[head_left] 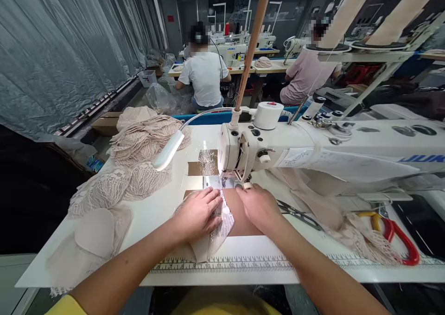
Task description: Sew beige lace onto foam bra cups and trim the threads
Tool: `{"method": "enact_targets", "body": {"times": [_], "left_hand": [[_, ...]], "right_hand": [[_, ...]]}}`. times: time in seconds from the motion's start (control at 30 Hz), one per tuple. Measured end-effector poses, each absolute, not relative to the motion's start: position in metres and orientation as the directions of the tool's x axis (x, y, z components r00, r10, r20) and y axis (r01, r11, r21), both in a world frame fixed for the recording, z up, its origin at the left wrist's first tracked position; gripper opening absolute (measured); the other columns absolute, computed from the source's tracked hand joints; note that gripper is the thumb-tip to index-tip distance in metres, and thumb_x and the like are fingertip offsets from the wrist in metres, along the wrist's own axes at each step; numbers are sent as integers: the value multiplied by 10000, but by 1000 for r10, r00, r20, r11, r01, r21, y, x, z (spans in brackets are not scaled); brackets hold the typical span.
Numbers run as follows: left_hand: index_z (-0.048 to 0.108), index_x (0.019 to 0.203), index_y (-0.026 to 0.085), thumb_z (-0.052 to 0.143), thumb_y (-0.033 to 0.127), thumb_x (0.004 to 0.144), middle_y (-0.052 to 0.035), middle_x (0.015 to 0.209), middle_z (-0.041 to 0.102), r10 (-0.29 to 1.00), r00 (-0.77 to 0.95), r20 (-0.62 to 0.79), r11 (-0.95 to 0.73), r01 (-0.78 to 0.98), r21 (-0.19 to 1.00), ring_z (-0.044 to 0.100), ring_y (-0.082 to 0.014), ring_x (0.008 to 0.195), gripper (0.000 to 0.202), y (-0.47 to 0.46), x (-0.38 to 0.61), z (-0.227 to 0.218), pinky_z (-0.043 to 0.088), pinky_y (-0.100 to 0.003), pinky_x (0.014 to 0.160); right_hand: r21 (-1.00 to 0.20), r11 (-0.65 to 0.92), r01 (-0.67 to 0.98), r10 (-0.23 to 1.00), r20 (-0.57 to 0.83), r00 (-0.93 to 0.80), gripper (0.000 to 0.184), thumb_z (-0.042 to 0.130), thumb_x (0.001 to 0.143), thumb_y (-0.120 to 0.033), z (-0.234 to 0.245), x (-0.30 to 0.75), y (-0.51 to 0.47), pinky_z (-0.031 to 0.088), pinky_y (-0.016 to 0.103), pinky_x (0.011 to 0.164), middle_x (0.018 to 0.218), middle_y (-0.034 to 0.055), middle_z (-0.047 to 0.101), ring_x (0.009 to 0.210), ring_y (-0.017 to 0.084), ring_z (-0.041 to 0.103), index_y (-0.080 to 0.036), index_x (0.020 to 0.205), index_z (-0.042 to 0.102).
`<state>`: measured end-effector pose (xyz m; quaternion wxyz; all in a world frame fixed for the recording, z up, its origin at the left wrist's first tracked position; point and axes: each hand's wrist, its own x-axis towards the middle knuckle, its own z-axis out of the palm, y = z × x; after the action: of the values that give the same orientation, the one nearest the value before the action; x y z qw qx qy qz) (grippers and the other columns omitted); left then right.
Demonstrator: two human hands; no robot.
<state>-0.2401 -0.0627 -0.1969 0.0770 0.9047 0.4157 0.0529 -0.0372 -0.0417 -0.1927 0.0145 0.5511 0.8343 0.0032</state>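
My left hand [198, 213] lies flat on a piece of pale lace fabric [225, 220], fingers stretched toward the needle area of a white sewing machine [229, 150]. The lace lies partly on a brown sheet [241, 217] on the table, and its near end hangs over the printed ruler. My right hand [259, 208] is on the brown sheet, right of the lace and close below the machine head. Its fingers look curled, with the thumb toward the lace; their tips are partly hidden, and what they hold cannot be made out.
Stacked lace pieces [146, 138] and lace cups [104, 189] lie at the left, with a smooth beige cup [94, 231] nearer. Black scissors [299, 214] and red-handled scissors [399, 241] lie at the right. A lamp [169, 150] overhangs the table. Two people sit at machines beyond.
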Motion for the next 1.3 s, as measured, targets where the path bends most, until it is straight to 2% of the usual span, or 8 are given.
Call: {"method": "enact_targets", "body": {"times": [0.07, 0.2, 0.27, 0.43, 0.63, 0.8, 1.3], "left_hand": [[475, 1349, 139, 411, 399, 942, -91, 1427, 466, 768, 639, 32, -634, 753, 180, 397, -309, 1317, 487, -62, -241, -198, 407, -484, 1045], [491, 1337, 127, 357, 280, 960, -92, 1413, 484, 778, 628, 23, -622, 764, 172, 418, -289, 1309, 429, -58, -240, -198, 419, -462, 1036], [513, 1316, 112, 365, 243, 950, -102, 1405, 491, 782, 623, 18, -617, 769, 166, 437, -289, 1289, 416, -55, -239, -196, 436, -454, 1015], [541, 1283, 112, 403, 212, 923, -124, 1366, 526, 778, 625, 61, -626, 764, 157, 479, -283, 1238, 399, -47, -237, -197, 469, -461, 973], [538, 1287, 89, 388, 195, 917, -143, 1367, 522, 755, 651, 79, -655, 741, 148, 472, -281, 1254, 412, -36, -234, -204, 468, -446, 985], [541, 1281, 94, 390, 206, 920, -155, 1354, 529, 746, 658, 106, -666, 731, 149, 476, -290, 1246, 406, -30, -232, -206, 460, -462, 990], [489, 1330, 78, 470, 223, 875, -151, 1382, 502, 699, 715, 30, -710, 689, 145, 427, -321, 1290, 477, -22, -241, -198, 425, -475, 1028]], "right_hand": [[2, 396, 918, 918, 0, -396, 328, 411, 844, -24, -197, -34, -41, 367, 296, 668, 880, 102, 664, 825, 215, 583, -173, 991, 663], [-126, 594, 795, 804, 57, -591, 363, 420, 890, -95, -202, -37, -46, 372, 281, 737, 938, 51, 647, 862, 182, 560, -218, 1183, 596], [-129, 629, 766, 776, 59, -628, 365, 441, 874, -94, -204, -40, -47, 358, 299, 712, 915, 57, 631, 833, 192, 548, -205, 1182, 602], [-93, 575, 813, 818, 44, -574, 364, 440, 872, -86, -205, -44, -46, 297, 311, 627, 850, 67, 612, 804, 197, 527, -217, 1161, 618], [-59, 520, 852, 854, 66, -517, 410, 445, 810, -14, -204, -45, -46, 291, 331, 638, 895, 89, 638, 827, 208, 540, -194, 1130, 627], [-95, 539, 837, 842, 73, -535, 368, 436, 844, -57, -203, -44, -45, 301, 336, 666, 919, 78, 654, 812, 204, 544, -187, 1135, 620], [-179, 512, 840, 858, 76, -507, 320, 443, 852, -74, -202, -44, -43, 303, 298, 628, 914, 71, 635, 766, 180, 512, -171, 1082, 642]]}}
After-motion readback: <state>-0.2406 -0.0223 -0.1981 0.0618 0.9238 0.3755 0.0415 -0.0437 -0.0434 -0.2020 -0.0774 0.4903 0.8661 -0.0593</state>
